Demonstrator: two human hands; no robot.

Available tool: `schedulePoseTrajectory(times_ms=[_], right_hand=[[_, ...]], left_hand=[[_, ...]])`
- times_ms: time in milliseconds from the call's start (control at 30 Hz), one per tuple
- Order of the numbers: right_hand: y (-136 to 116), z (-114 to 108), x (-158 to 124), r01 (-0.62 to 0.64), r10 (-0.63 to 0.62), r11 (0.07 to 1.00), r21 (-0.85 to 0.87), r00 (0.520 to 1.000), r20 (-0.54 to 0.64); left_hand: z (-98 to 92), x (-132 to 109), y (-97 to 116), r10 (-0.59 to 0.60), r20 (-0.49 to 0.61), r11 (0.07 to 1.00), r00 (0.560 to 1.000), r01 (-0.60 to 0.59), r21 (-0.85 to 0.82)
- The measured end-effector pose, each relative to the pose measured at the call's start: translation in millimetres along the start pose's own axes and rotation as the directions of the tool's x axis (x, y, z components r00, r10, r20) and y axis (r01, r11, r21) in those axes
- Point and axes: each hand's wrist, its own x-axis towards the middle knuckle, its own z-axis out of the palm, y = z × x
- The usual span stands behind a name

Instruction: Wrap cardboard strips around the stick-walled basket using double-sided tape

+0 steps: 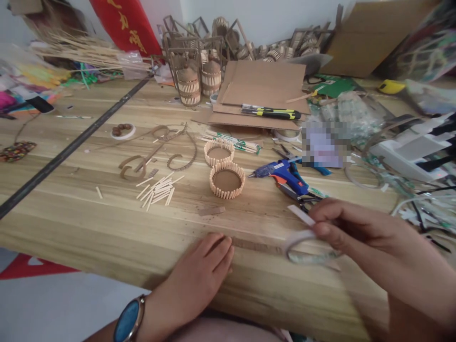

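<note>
My left hand (pixel 204 273) lies on the wooden table, fingertips pressing on the left end of a narrow brown strip (pixel 256 245). Pinched in my right hand (pixel 370 242) is a roll of tape (pixel 292 247), raised over the strip's right end; a short pale tape end sticks out past the fingers. Just beyond my left hand sits a small brown cardboard piece (pixel 213 211). Farther back, two round cardboard bases ringed with short sticks stand touching: a nearer ring (pixel 228 194) and a farther ring (pixel 218 144).
Loose short sticks (pixel 156 191) lie left of the rings. A blue glue gun (pixel 281 170) and pliers (pixel 285 152) lie to the right. Cardboard sheets (pixel 263 85) carrying cutters (pixel 270 112) and finished stick lanterns (pixel 188 88) stand behind. A dark metal bar (pixel 78 137) crosses the left side.
</note>
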Motion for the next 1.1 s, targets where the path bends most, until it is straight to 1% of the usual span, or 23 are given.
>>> schedulePoseTrajectory(times_ms=[33,67,100,167,200,233,267,300,333,433,533,633,700,767,833,900,967,1100], right_hand=[[-2.5,2.0,1.1,-0.085,0.076,0.995,0.061,0.989,0.127],[-5.0,5.9,2.4,-0.153,0.123,0.982,0.109,0.961,0.248],[-7.5,11.5,3.9,-0.208,0.144,0.967,0.145,0.922,0.359],[-11.4,25.2,7.7,-0.281,0.141,0.942,0.184,0.827,0.545],[-12.7,32.4,10.2,-0.308,0.131,0.931,0.194,0.781,0.611],[-13.6,39.4,13.3,-0.329,0.121,0.922,0.205,0.747,0.653],[-14.2,45.8,16.8,-0.339,0.112,0.917,0.211,0.726,0.679],[-14.5,51.5,20.8,-0.333,0.103,0.919,0.212,0.720,0.687],[-14.6,56.6,25.0,-0.314,0.095,0.927,0.204,0.723,0.684],[-14.1,67.9,37.0,-0.247,0.106,0.962,0.117,0.732,0.673],[-12.3,74.3,45.0,-0.235,0.134,0.971,0.050,0.701,0.701],[-12.5,76.7,48.6,-0.194,0.095,0.979,0.061,0.704,0.704],[-15.7,77.9,49.7,-0.208,0.107,0.976,0.060,0.704,0.702],[-20.7,80.2,50.8,-0.267,0.145,0.962,0.062,0.690,0.709],[-25.2,83.7,52.8,-0.302,0.166,0.951,0.069,0.686,0.708],[-27.6,87.7,55.7,-0.310,0.173,0.948,0.071,0.690,0.703],[-27.9,90.9,58.8,-0.318,0.181,0.946,0.064,0.680,0.710],[-26.7,94.1,62.5,-0.297,0.185,0.954,0.030,0.668,0.721]], left_hand=[[3.8,-4.1,0.1,0.002,0.025,1.000,1.000,-0.002,0.005],[6.1,-7.5,0.4,0.001,0.041,1.000,0.999,-0.001,0.004],[7.1,-10.2,0.8,0.000,0.053,1.000,0.999,0.000,0.004],[6.4,-13.7,1.8,0.001,0.061,1.000,0.998,-0.001,0.003],[5.4,-14.7,2.2,0.002,0.062,1.000,0.998,-0.002,0.003],[4.6,-15.5,2.5,0.002,0.065,1.000,0.998,-0.003,0.003],[4.0,-16.2,2.8,0.004,0.069,1.000,0.998,-0.004,0.003],[3.7,-16.9,3.0,0.006,0.079,1.000,0.997,-0.006,0.002],[3.7,-17.8,3.2,0.006,0.089,1.000,0.996,-0.006,0.003],[4.5,-20.7,4.0,0.000,0.110,1.000,0.994,0.000,0.002],[4.4,-22.9,4.1,-0.015,0.109,1.000,0.994,0.017,-0.021],[3.7,-23.8,3.5,-0.030,0.104,0.998,0.994,0.035,-0.046],[4.0,-24.1,3.1,-0.037,0.099,0.997,0.994,0.043,-0.061],[5.0,-24.6,3.0,-0.043,0.091,0.996,0.995,0.050,-0.076],[5.8,-25.5,3.2,-0.050,0.097,0.994,0.994,0.059,-0.087],[5.8,-26.6,3.4,-0.064,0.128,0.994,0.990,0.075,-0.083],[4.9,-27.6,3.5,-0.073,0.152,0.994,0.986,0.084,-0.069],[3.1,-29.2,3.1,-0.077,0.141,0.995,0.987,0.085,-0.053]])
